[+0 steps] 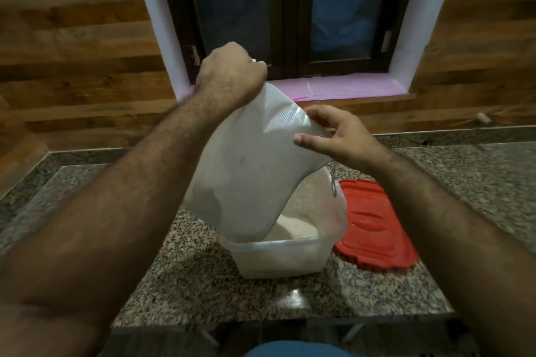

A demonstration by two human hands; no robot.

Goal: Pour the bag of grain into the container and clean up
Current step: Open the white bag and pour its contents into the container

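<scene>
Because the translucent white plastic bag [255, 159] was thin and limp, it gave no support of its own, so I judged it best held by its upturned bottom edge, one grip at each corner. My left hand [230, 72] was fisted tight around the upper corner, and my right hand [333, 133] pinched the other corner between thumb and fingers, the remaining fingers loosely spread. Most of the weight seemed gone from it, so it likely felt light, though the smooth film could slip if I loosened. It hung upside down over the clear plastic rectangular container [278, 255] on the speckled granite tabletop [188, 269], its mouth down inside the rim. The bag looked cloudy and faintly ribbed, creased where I gripped it. Pale white grain [293, 229] lay heaped inside the container, and the red plastic lid [374, 223] rested just beside it.
</scene>
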